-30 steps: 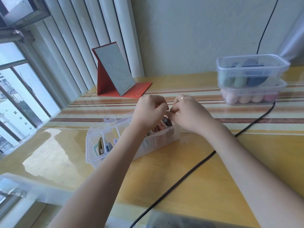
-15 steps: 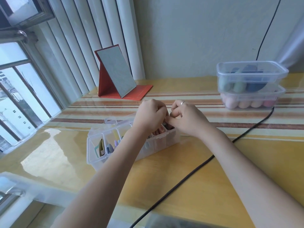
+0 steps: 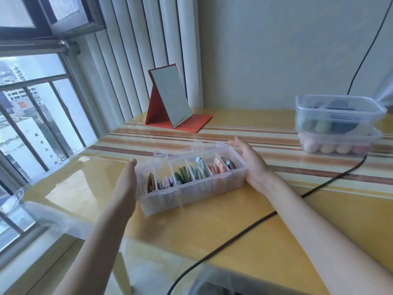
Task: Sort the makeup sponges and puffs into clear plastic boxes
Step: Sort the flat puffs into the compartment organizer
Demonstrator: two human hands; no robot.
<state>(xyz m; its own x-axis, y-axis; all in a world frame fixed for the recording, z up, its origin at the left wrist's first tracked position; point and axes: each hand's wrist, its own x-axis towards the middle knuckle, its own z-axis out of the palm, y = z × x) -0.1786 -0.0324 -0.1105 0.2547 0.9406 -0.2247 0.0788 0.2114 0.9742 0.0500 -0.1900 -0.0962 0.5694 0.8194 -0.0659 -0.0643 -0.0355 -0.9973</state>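
Bright window daylight, table glare [image 3: 70, 188], wide-angle distortion

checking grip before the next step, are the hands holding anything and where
The divided clear box, by its two short ends: left hand flat at the left end, right hand at the right end. Fingers open, not closed around it.

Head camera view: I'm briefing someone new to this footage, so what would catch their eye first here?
Most striking is the long divided clear box at the table's centre, its compartments packed with upright coloured puffs; the left hand and right hand are open at its two ends. At the far right, two stacked clear tubs hold sponges. A red-backed folding mirror stands by the blinds.
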